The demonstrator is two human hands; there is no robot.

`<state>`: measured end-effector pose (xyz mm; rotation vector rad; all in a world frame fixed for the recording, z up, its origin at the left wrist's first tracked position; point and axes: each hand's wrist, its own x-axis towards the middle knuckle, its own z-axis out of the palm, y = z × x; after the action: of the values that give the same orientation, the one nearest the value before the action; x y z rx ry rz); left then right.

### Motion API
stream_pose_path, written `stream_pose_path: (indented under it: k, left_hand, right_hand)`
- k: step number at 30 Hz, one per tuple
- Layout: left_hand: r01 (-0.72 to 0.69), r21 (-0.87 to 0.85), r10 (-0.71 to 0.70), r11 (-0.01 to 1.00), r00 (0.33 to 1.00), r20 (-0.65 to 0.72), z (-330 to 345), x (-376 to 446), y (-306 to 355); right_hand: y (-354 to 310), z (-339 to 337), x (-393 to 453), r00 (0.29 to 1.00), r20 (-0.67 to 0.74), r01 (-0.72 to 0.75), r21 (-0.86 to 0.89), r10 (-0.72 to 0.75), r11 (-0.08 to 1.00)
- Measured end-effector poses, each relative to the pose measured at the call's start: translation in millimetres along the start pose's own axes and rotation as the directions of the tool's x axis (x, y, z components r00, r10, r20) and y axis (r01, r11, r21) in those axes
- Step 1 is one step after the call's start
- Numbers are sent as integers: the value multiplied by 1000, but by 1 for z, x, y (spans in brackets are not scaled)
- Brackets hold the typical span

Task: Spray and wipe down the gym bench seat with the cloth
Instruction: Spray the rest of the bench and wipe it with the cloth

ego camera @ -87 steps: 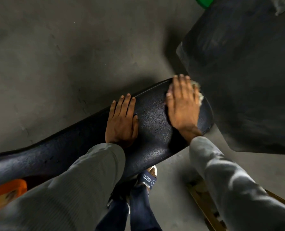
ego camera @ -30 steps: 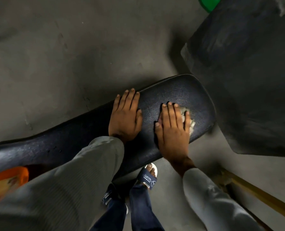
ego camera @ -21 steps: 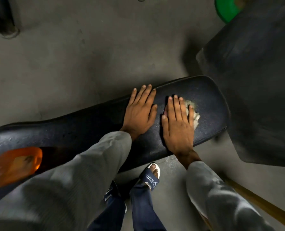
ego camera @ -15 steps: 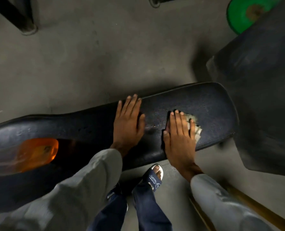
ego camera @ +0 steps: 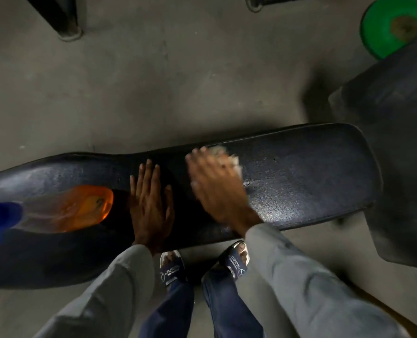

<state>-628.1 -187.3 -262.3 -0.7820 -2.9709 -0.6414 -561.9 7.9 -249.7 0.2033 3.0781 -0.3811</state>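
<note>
Cloth (ego camera: 223,154) looked small, soft and limp: light, easily bunched, likely to creep out from under a palm unless pressed flat. I judged the best hold was a flat palm over its middle, or a pinch at the frayed edge showing past the fingertips. Bench seat (ego camera: 300,176) read as firm padded vinyl, textured, with a faint sheen to the right of the cloth; possibly damp, so probably a bit slick under a sliding hand.

Right hand (ego camera: 217,184) lay over the cloth, fingers straight and spread, pressing it down on the seat. Hand was blurred. Only a pale crumpled fringe of cloth showed at the far right of the fingertips; the rest sat hidden under the palm. No curl of fingers round it that I could make out.

Left hand (ego camera: 151,203) rested flat on the seat just left of the right hand, fingers straight, holding nothing, apparently bracing.

Cloth sat about mid-length on the seat, toward its far edge. Orange spray bottle (ego camera: 76,208) lay on the seat just left of the left hand, blue top pointing left, untouched. The seat's right end lay near a dark pad (ego camera: 397,154).
</note>
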Motion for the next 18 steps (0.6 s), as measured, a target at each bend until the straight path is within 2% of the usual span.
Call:
stream_pose_path:
  k: [2, 4, 6, 8, 10, 12, 14, 16, 18]
  left_hand:
    - [7, 34, -7, 999, 1000, 1, 1, -1, 1]
    - [5, 46, -4, 999, 1000, -4, 2, -2, 2]
    - [-5, 50, 5, 999, 1000, -14, 2, -2, 1]
    - [-2, 43, 3, 999, 1000, -21, 2, -2, 2]
    - [5, 37, -4, 999, 1000, -29, 2, -2, 2]
    - [0, 39, 1, 999, 1000, -24, 2, -2, 1]
    - [-8, 36, 8, 999, 1000, -20, 3, -2, 0]
    - [-8, 20, 8, 1000, 1000, -22, 3, -2, -1]
    - [-9, -14, 9, 1000, 1000, -27, 1, -2, -1]
  right_hand:
    - [26, -4, -9, 972, -26, -233, 11, 233, 972]
    - [32, -4, -33, 900, -42, -434, 16, 434, 901]
    - [6, 1, -59, 852, -51, -521, 16, 521, 853]
    - [-30, 9, -77, 882, -37, -469, 26, 470, 883]
    - [-50, 14, -68, 947, -40, -316, 46, 318, 948]
    - [-46, 10, -38, 992, -26, -119, 40, 120, 992]
    - [-23, 4, -3, 1000, 19, 25, -5, -24, 1000]
    - [8, -3, 20, 999, 20, -45, -19, 46, 999]
    - [36, -10, 18, 966, -37, -256, -4, 256, 967]
